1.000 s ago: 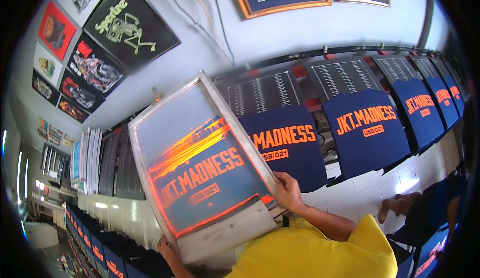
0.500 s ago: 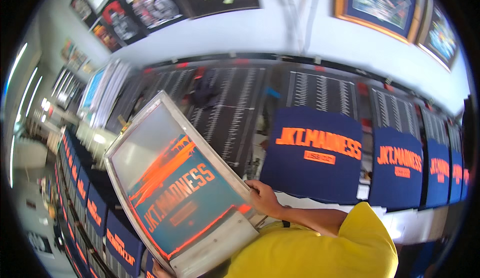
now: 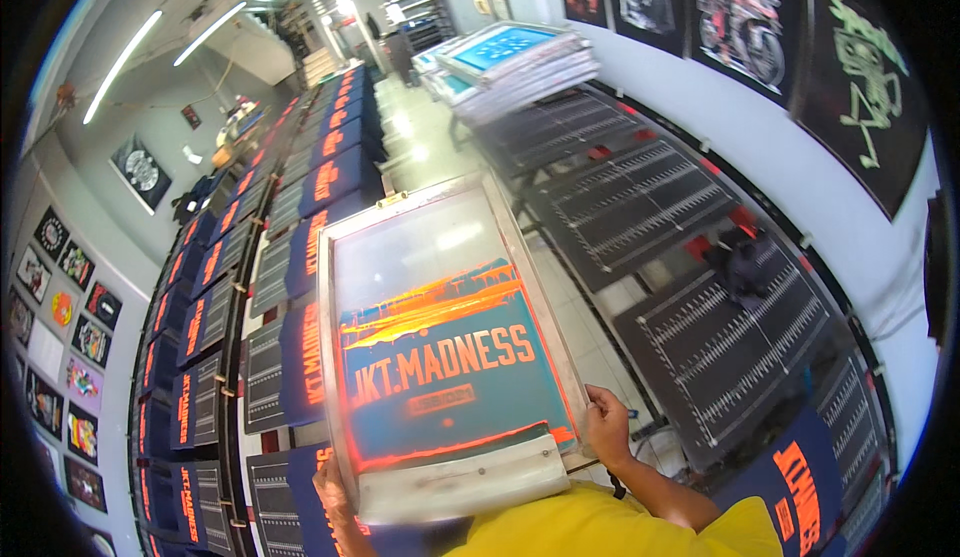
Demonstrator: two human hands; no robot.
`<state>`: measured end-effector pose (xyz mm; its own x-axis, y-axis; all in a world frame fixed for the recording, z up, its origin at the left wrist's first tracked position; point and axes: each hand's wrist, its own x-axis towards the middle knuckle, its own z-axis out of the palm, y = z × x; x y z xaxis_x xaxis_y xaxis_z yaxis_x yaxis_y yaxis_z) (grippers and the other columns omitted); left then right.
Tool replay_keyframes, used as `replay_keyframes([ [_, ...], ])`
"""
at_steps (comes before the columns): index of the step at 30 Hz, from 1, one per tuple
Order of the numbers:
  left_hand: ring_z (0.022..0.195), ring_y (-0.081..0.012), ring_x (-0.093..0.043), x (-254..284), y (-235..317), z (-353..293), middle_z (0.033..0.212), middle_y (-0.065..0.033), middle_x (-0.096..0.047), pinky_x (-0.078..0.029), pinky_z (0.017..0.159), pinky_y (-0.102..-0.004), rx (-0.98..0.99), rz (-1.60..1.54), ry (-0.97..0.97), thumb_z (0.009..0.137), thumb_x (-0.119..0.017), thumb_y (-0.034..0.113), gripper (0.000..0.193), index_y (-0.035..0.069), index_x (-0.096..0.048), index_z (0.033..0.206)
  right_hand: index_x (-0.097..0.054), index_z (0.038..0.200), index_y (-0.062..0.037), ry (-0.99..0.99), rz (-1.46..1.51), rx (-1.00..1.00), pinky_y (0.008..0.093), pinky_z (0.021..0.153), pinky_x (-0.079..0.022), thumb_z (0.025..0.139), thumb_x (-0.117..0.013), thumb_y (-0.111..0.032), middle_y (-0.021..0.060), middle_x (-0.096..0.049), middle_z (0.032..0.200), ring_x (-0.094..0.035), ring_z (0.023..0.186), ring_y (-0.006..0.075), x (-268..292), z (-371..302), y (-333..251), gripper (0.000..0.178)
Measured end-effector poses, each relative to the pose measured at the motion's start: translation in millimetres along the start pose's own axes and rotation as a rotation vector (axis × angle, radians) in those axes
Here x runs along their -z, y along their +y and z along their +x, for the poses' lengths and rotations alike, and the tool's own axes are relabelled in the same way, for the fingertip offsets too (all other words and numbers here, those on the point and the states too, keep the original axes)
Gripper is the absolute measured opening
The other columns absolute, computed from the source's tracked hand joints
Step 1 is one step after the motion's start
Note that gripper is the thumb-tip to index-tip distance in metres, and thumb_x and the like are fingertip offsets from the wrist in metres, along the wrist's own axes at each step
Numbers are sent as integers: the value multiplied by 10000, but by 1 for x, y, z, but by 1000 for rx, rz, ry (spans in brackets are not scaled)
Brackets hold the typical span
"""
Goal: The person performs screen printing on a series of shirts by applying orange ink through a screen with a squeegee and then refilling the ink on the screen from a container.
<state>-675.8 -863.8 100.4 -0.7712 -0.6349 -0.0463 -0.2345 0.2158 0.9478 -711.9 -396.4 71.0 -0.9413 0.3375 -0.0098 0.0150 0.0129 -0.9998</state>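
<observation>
Held in front of me is a screen-printing frame (image 3: 500,407) with pale, metal-looking edges. Its mesh is greyish at the far end and teal at the near end, with block lettering and orange ink smeared across it. A wide pale squeegee (image 3: 460,482) lies across the near end. My left hand (image 3: 332,487) grips the near left edge. My right hand (image 3: 608,427) is closed on the right edge, its thumb on top. The fingers under the frame are hidden.
To my left run long rows of printing boards bearing navy shirts (image 3: 305,357) with orange print. Black boards (image 3: 720,337) line the right side, one with a dark bundle (image 3: 740,267) on it. Ahead, stacked screens (image 3: 510,57) stand beside a tiled aisle (image 3: 415,127).
My view has swung left from the wall and boards toward the aisle. The frame has turned with me and now points up the aisle. More of my left hand shows.
</observation>
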Motion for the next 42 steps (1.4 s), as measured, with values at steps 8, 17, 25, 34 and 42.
replay_keyframes([
  [8, 511, -54, -307, -16, 38, 146, 548, 55, -379, -202, 451, -293, -107, 88, 101, 941, -524, 314, 420, 45, -537, 618, -553, 1173, 98, -165, 44, -18, 302, 887, -486, 877, -437, 35, 185, -653, 1068, -641, 984, 213, -164, 169, -10, 324],
  [17, 531, -92, -408, -142, 59, 351, 585, 9, -485, -290, 474, -306, -45, 103, 283, 952, -493, 292, 423, -28, -609, 700, -566, 1159, 81, -348, 0, 55, 287, 891, -482, 880, -428, 37, 163, -657, 1059, -638, 982, 185, -339, 452, 28, 314],
  [25, 530, -109, -432, -262, 155, 568, 589, -16, -527, -312, 482, -318, -52, 190, 420, 956, -469, 284, 431, -43, -622, 721, -567, 1162, 79, -483, -81, 69, 287, 869, -490, 883, -438, 16, 157, -662, 1056, -642, 969, 185, -507, 726, -22, 314],
  [34, 624, -279, -641, -359, 162, 839, 738, -157, -691, -490, 563, -401, -176, 729, 541, 840, -705, 268, 251, 37, -718, 937, -565, 1177, 66, -589, -141, 105, 288, 827, -497, 887, -449, -8, 151, -672, 1018, -646, 921, 177, -722, 1005, -24, 321],
  [42, 594, -260, -604, -446, 198, 1171, 680, -149, -644, -475, 555, -400, -121, 746, 633, 905, -585, 201, 216, 19, -695, 873, -593, 1150, 45, -626, -167, 98, 315, 806, -507, 855, -462, -36, 183, -683, 970, -666, 895, 227, -976, 1267, -35, 333],
])
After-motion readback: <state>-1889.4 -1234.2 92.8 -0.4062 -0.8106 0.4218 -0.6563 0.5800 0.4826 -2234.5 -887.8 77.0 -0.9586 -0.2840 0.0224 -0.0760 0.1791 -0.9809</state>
